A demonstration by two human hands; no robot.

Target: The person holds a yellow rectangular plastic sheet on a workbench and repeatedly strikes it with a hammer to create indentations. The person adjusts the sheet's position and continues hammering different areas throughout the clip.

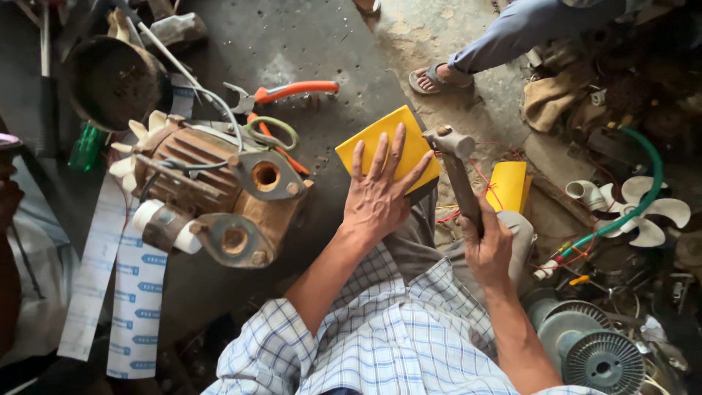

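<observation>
My left hand lies flat, fingers spread, on a yellow sheet that rests over my knee. My right hand grips the handle of a worn metal hammer, whose head points up beside the yellow sheet. A second folded yellow piece lies just right of the hammer, among thin red wire. To the left sits a rusty brown electric motor with a white fan at its back end.
Orange-handled pliers and a green-rimmed loop lie above the motor. A dark round pot stands at top left, white printed strips at lower left. Another person's sandalled foot is at the top. White fan blades, a green hose and metal discs crowd the right.
</observation>
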